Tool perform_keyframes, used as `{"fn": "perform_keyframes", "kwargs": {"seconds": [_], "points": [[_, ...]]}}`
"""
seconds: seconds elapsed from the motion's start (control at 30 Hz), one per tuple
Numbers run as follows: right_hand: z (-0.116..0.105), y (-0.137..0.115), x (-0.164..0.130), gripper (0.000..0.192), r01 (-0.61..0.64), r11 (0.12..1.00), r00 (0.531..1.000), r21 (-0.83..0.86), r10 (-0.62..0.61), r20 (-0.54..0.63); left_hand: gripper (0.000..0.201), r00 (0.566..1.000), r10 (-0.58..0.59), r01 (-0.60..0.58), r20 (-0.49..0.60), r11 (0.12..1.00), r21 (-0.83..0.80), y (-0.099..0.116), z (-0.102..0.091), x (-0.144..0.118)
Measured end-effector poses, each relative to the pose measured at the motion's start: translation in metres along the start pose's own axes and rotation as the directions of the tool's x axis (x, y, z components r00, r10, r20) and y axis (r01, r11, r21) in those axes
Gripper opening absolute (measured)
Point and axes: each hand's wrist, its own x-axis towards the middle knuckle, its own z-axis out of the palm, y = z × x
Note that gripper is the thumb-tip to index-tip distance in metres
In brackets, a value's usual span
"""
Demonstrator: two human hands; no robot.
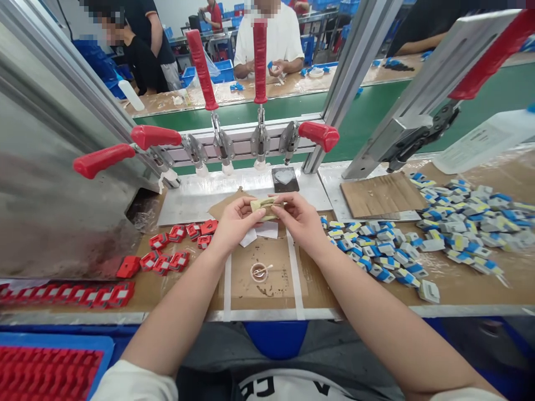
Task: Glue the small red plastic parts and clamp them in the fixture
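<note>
Between my two hands, over the middle of the bench, is a small pale yellow-beige piece (267,207) whose exact kind I cannot make out. My left hand (239,220) pinches its left end with thumb and fingers. At the other end, the fingertips of my right hand (298,216) close on it. White paper pieces (267,229) lie just below the hands. Nearer to me, a small round cup (259,272) with a thin stick in it stands on a taped cardboard sheet (242,289).
Toggle clamps with red handles (259,61) stand on a metal frame ahead. Red parts (167,262) lie left; blue, grey and yellow parts (376,250) are heaped right. A blue tray (106,348) holds red parts. A person (270,44) sits opposite; a bottle (485,139) is far right.
</note>
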Motion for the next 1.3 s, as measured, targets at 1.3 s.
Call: {"fn": "perform_keyframes", "kwargs": {"seconds": [1.3], "points": [[-0.009, -0.005, 0.005, 0.016, 0.283, 0.832, 0.955, -0.478, -0.289, 0.062, 0.042, 0.985, 0.126, -0.14, 0.114, 0.983, 0.12, -0.008, -0.004, 0.003]]}}
